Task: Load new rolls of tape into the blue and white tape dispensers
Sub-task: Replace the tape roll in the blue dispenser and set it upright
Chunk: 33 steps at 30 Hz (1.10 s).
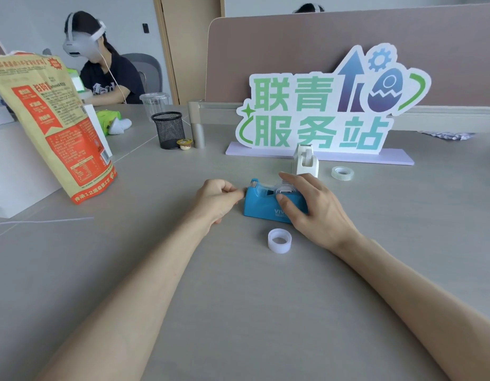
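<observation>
The blue tape dispenser stands on the grey table in the middle of the view, a roll of clear tape seated in it. My right hand grips its right end, thumb on the front and fingers over the roll. My left hand is pinched at the dispenser's cutter end, apparently on the tape's free end. Behind stands the white tape dispenser, with no roll visible in it. A clear tape roll lies to its right. A white empty core ring lies in front of the blue dispenser.
A cardboard sign with green characters stands at the back. A black mesh pen cup, a small yellow tub and a metal post are at the back left. A large snack bag leans at left. Another person sits beyond.
</observation>
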Tool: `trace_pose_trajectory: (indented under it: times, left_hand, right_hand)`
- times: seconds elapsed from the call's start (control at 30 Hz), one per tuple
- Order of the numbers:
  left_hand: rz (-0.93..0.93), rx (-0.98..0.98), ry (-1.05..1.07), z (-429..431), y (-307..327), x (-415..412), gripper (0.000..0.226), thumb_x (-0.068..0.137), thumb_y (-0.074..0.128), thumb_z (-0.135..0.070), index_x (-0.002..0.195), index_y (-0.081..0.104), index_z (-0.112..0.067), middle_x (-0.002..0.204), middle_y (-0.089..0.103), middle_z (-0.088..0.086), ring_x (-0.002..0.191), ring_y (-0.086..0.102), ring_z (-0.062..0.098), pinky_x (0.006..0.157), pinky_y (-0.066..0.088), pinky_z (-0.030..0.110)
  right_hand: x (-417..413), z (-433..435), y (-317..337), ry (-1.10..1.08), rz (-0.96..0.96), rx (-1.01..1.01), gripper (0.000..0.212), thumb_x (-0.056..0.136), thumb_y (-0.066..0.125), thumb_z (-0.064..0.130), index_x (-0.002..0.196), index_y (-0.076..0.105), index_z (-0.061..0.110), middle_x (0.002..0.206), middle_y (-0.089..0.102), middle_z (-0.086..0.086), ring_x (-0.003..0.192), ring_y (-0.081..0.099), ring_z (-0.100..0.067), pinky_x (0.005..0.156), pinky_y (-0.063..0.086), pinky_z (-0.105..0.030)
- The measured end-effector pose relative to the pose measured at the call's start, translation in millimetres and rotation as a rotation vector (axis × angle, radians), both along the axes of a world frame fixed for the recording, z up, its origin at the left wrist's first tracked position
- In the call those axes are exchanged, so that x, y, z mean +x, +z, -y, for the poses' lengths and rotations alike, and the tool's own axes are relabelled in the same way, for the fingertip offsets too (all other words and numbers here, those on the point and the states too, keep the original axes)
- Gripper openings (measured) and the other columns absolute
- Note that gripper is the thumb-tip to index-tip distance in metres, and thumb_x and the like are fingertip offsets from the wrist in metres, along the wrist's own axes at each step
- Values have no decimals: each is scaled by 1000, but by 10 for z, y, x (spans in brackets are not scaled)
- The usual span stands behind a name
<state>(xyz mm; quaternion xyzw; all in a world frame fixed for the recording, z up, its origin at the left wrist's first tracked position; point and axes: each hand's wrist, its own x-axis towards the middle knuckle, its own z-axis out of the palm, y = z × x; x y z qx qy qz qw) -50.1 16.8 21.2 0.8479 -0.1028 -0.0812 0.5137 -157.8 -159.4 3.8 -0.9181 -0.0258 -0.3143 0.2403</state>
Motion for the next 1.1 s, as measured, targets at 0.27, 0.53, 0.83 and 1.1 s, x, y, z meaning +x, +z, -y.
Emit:
trace_pose_trajectory:
  times: [0.27,0.53,0.83,1.1]
  left_hand:
    - [34,-14,29,9,-30,19,22,78,68,-41,83,62,-20,78,63,-4,46,38,15,33,23,13]
    - [78,-19,65,0,6,-66,20,77,71,-37,81,62,-20,70,54,-9,54,44,10,42,27,22]
    - [149,-30,78,-10,-12,-125,9,77,71,-25,74,63,-21,70,59,-8,60,50,9,49,34,23]
    - [199,-44,-4,-34,18,-219,15,81,61,-17,80,69,-29,83,65,-13,71,58,9,43,40,14]
  right_hand:
    - [1,7,-6,-7,-8,1,44,93,57,29,136,51,19,116,60,1,104,56,-16,84,38,-19]
    - [-31,1,31,-16,-18,76,47,91,61,33,135,52,20,103,56,8,90,50,-9,80,37,-19]
    - [-59,15,54,11,-49,165,52,87,66,32,135,51,20,123,59,0,105,56,-13,85,37,-12]
    - [-81,57,104,86,-195,467,59,85,64,19,139,44,26,127,57,-1,113,53,-15,92,42,-23]
